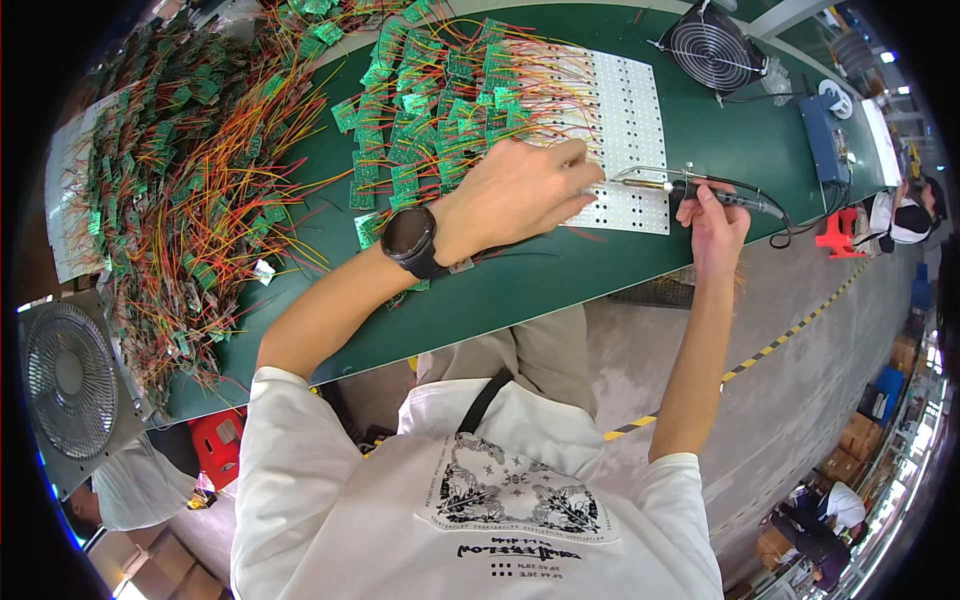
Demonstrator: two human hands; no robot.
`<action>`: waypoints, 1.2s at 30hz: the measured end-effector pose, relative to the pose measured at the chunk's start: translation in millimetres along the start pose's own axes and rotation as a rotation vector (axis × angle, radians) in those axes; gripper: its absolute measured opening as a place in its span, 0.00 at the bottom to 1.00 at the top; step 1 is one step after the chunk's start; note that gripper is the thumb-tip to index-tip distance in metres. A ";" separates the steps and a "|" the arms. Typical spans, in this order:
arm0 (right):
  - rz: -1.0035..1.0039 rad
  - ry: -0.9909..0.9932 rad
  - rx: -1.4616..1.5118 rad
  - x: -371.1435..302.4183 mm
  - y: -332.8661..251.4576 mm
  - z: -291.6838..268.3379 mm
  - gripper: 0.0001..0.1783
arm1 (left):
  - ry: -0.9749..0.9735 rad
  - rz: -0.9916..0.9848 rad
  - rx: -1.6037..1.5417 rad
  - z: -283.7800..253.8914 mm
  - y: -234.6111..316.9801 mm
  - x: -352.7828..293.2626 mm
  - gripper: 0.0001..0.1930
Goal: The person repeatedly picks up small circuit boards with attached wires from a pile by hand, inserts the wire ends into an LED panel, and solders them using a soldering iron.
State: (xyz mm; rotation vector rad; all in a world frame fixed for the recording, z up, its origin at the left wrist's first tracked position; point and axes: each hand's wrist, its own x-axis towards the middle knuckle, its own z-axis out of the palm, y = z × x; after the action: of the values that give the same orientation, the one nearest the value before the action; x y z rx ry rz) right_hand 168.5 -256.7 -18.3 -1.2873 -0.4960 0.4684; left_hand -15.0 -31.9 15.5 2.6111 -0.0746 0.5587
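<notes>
My left hand (520, 190), with a black watch (410, 242) on its wrist, rests on a white perforated panel (630, 120) and pinches something small at its fingertips; what it is cannot be made out. My right hand (715, 225) grips a black soldering iron (700, 188) whose metal tip points left, close to the left fingertips. Small green circuit boards with red, orange and yellow wires (440, 100) lie on the panel's left part.
A large heap of wired green boards (180, 180) covers the left of the green bench (560, 280). A small black fan (712, 50) and a blue box (825, 135) stand at the far right, a grey fan (70, 385) at the near left. Other people sit at the right edge.
</notes>
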 end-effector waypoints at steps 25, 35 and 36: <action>0.011 0.036 -0.007 -1.0 -3.7 7.9 0.12 | -0.159 0.086 -0.128 -24.1 1.4 3.8 0.16; -0.005 0.047 -0.018 -1.6 -2.4 7.1 0.11 | 0.126 0.113 0.003 -12.4 0.3 4.9 0.08; -0.012 0.050 -0.015 -1.0 -2.1 7.8 0.11 | 0.186 0.194 0.069 -10.6 -0.5 5.9 0.07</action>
State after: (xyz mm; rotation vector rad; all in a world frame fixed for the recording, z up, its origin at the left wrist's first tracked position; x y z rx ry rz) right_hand 163.3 -251.6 -14.7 -1.3072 -0.4657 0.4220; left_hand -13.5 -26.5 26.2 2.6210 -0.2550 0.8842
